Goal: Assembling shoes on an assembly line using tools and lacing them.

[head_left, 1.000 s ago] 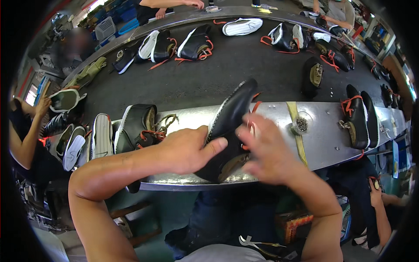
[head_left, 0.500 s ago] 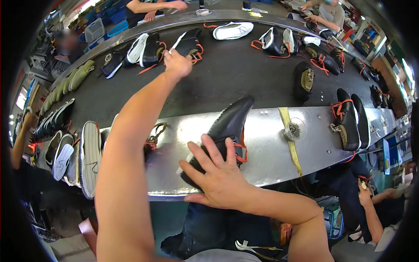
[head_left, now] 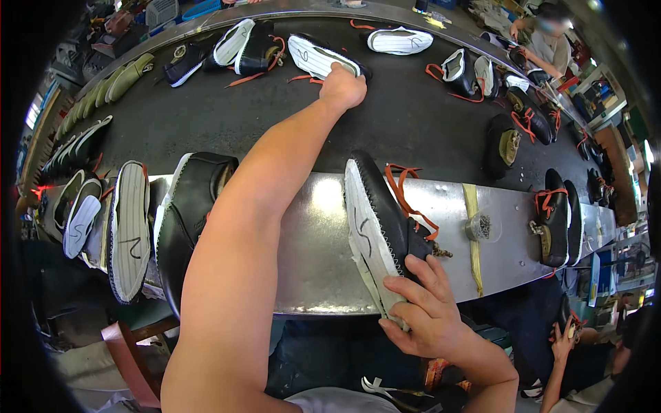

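On the head view I'm seeing my right grip (head_left: 430, 313) clasping the near shoe (head_left: 377, 227) by its heel, its white sole showing, over the worktop (head_left: 317, 265). My left grip (head_left: 344, 91) is grasping the far shoe (head_left: 317, 57), which is lying sole-up on the dark surface (head_left: 427, 131).

The left hand (head_left: 343, 88), on the centre shoe a second ago and at the back-row shoe half a second ago, now grips the back-row lace-up shoe (head_left: 311, 56) at upper centre, turned so its white sole faces up. Below, the centre black lace-up shoe (head_left: 387, 199) has gone from lying under a spread palm to tilted, toe upper left, white sole (head_left: 365, 230) showing. The right hand (head_left: 428, 308) has shifted to curl around its lower end
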Action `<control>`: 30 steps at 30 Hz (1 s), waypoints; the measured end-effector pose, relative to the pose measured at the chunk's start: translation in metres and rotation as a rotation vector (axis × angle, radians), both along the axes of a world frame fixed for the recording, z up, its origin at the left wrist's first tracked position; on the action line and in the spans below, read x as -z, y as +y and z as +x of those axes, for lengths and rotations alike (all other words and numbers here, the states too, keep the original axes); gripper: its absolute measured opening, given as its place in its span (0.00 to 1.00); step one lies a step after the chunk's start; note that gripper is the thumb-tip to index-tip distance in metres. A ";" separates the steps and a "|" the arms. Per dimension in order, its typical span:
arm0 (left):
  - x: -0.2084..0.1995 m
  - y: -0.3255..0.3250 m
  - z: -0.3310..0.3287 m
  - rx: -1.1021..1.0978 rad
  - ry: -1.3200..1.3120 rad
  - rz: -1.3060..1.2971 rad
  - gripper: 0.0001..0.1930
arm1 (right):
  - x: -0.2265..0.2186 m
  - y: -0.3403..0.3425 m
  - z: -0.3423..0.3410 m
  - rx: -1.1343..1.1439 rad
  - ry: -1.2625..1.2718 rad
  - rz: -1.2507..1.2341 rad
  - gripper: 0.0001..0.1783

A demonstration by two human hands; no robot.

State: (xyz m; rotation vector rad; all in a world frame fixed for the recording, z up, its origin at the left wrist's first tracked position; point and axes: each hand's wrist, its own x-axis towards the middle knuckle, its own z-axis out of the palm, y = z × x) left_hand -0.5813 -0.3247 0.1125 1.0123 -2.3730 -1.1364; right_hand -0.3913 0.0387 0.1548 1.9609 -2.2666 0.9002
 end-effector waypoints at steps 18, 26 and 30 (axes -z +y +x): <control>-0.053 0.053 0.123 0.835 -0.365 0.761 0.43 | 0.016 0.033 -0.007 0.409 0.199 -0.197 0.17; -0.105 0.155 0.315 1.082 -0.252 -0.042 0.42 | 0.003 0.078 0.020 0.545 -0.323 -0.202 0.10; -0.066 0.216 0.454 0.982 -0.016 0.107 0.38 | -0.005 0.114 0.095 0.230 -0.461 -0.191 0.09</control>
